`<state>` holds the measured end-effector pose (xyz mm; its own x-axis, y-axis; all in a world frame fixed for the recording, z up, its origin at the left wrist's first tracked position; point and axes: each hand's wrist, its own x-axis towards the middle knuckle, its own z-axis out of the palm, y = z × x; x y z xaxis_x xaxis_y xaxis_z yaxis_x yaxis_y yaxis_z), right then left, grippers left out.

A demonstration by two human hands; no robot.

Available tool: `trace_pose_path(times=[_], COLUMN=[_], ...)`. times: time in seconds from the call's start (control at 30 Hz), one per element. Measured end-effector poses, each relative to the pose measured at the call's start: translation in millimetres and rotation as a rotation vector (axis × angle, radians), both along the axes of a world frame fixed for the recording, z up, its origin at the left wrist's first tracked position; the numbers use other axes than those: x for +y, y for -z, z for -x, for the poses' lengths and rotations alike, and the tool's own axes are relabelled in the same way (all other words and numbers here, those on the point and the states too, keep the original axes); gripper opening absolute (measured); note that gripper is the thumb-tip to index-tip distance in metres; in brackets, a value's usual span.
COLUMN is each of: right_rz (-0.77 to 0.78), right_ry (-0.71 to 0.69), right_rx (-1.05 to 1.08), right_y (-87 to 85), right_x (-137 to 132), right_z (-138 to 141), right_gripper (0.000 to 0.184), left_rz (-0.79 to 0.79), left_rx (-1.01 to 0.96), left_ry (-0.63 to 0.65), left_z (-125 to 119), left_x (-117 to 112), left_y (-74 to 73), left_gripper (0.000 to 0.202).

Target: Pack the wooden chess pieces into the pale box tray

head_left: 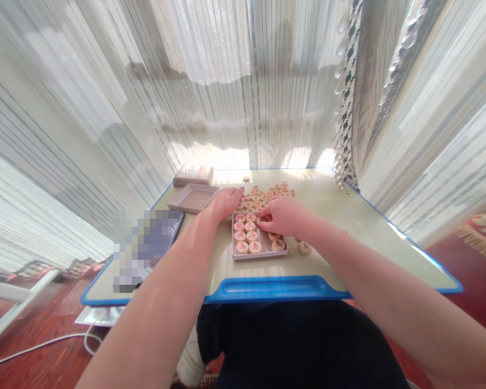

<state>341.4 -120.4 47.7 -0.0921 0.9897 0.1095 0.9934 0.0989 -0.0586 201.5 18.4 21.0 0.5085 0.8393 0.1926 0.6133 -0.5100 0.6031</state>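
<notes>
A shallow grey tray (267,246) lies on the table in front of me, with several round wooden game pieces (246,236) laid in rows in its left part. My right hand (285,215) is over the tray's far right part, fingers closed on a red-marked piece (264,219). My left hand (225,201) rests palm down at the tray's far left corner, fingers stretched toward a loose pile of pieces (263,195) behind the tray. A single piece (305,247) lies just right of the tray.
The cream table has a blue rim (275,289). An empty grey lid (193,197) and a flat box (193,174) sit at the far left; a dark tablet-like object (164,232) lies left. Sheer curtains hang behind.
</notes>
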Motion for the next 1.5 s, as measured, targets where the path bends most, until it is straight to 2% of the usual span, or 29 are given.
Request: trace_pose_path(times=[0.27, 0.53, 0.83, 1.2, 1.5], right_rz=[-0.008, -0.062, -0.079, -0.075, -0.087], right_ry=[0.001, -0.019, -0.026, -0.007, -0.008], right_rx=[-0.009, 0.029, 0.061, 0.040, 0.077], right_y=[-1.9, 3.6, 1.2, -0.1, 0.1], right_x=[-2.0, 2.0, -0.4, -0.1, -0.6], right_z=[3.5, 0.8, 3.0, 5.2, 4.5], right_gripper=[0.029, 0.024, 0.020, 0.023, 0.022], left_rz=[-0.059, -0.084, -0.022, -0.037, -0.062], left_rx=[0.054, 0.053, 0.030, 0.025, 0.008], left_ry=[0.035, 0.037, 0.014, 0.022, 0.031], left_z=[0.6, -0.1, -0.4, 0.9, 1.6], left_x=[4.4, 7.3, 7.1, 2.5, 4.5], left_y=[2.2, 4.3, 5.7, 2.0, 4.3], left_gripper=[0.050, 0.051, 0.051, 0.051, 0.052])
